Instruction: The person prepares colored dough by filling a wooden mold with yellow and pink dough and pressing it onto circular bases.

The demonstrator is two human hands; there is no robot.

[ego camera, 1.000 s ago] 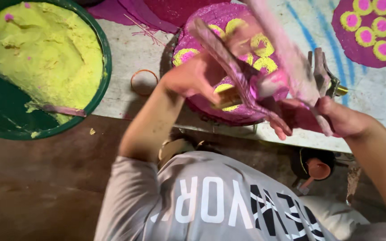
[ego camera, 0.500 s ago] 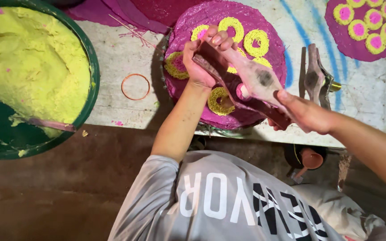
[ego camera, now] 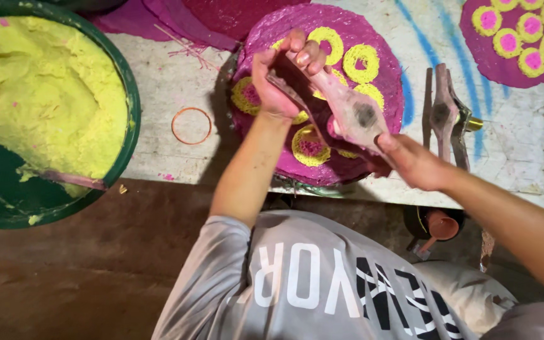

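My left hand [ego camera: 276, 79] and my right hand [ego camera: 410, 160] both grip a long flat hinged tool [ego camera: 347, 110], stained pink, with a dark spot on its face. The left hand closes around its far end. The right hand holds the near end. The tool hangs just above a round magenta disc [ego camera: 379, 38] that carries several yellow rings [ego camera: 361, 61] with pink centres. Part of the disc is hidden by the hands and the tool.
A green tub [ego camera: 127, 94] of yellow paste with a stick [ego camera: 70, 179] in it stands at the left. A small orange ring [ego camera: 191, 125] lies on the white table [ego camera: 158, 82]. A second metal tool [ego camera: 445, 113] lies right of the disc. Another magenta disc [ego camera: 473, 44] is at top right. A brown cup [ego camera: 442, 225] sits below the table edge.
The tool has come down from a raised, blurred swing to sit low over the disc. My left hand has shifted to its far end, and my right hand has drawn in closer.
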